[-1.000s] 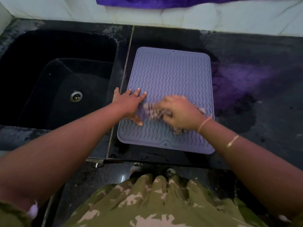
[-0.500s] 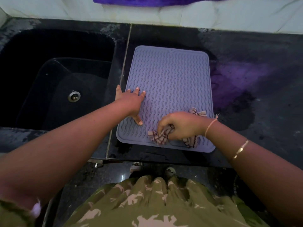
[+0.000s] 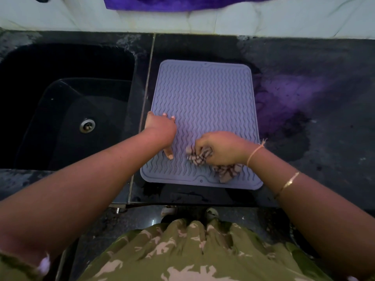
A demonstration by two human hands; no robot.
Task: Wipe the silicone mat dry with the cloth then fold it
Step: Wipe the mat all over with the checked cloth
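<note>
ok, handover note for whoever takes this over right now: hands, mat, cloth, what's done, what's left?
Left hand: open, presses on the left side of the silicone mat.
Right hand: grips the bunched patterned cloth on the mat's near end.
Mat: flat, unfolded, on the black counter beside the sink.
Done: wiping under way; dryness cannot be judged.
Left: finish wiping, then fold the mat.

Grey wavy-ribbed silicone mat [image 3: 205, 102] flat on counter, crumpled patterned cloth [image 3: 221, 169] on its near edge
</note>
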